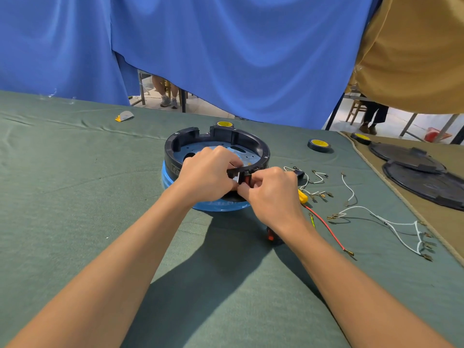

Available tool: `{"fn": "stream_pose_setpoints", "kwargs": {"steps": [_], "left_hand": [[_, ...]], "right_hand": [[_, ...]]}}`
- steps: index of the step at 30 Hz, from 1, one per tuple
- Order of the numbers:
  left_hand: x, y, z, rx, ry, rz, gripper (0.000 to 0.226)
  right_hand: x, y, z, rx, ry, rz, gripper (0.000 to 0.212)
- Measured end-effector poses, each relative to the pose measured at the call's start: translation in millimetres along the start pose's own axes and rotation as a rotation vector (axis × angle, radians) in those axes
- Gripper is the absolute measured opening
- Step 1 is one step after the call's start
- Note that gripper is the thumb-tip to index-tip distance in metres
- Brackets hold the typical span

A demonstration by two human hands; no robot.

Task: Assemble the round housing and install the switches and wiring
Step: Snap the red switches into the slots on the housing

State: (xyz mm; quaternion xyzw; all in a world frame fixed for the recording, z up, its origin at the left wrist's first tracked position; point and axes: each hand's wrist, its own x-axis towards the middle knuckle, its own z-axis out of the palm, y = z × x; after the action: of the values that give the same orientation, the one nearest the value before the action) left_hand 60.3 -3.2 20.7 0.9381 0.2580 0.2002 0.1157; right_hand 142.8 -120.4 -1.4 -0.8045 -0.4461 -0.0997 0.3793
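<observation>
Black plastic and ring-shaped, the one round housing (251,144) sits on a glossy blue base mid-tabletop (75,197), with a perforated blue plate inside it. At the near wall the left hand (208,174) grips the rim and the right hand (271,194) pinches a black-and-red switch (242,178). A second switch (271,234) lies nearby on the green cloth. Further right are one red wire (326,227), three tape rolls (319,144) and two black discs (426,184).

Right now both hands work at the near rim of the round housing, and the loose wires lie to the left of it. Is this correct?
Not quite. The head view shows the loose wires to the right of the round housing, not the left. The left hand and the right hand do work on a switch at its near rim.
</observation>
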Motion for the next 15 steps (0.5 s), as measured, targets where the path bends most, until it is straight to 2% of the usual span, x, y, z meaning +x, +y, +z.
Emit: {"fn": "stream_pose_setpoints", "kwargs": {"steps": [3,6,15], "left_hand": [[-2.2,0.2,-1.1,-0.015,0.019,0.001,0.029],[-2.5,0.4,-1.4,-0.018,0.018,0.005,0.025],[-4.8,-0.2,-3.7,-0.025,0.019,0.026,0.021]], "right_hand": [[-5.4,0.1,-0.9,-0.052,0.108,-0.081,0.016],[-9.9,-1.6,-0.6,-0.06,0.194,-0.199,0.011],[-6.3,-9.7,1.8,-0.082,0.181,-0.191,0.006]]}}
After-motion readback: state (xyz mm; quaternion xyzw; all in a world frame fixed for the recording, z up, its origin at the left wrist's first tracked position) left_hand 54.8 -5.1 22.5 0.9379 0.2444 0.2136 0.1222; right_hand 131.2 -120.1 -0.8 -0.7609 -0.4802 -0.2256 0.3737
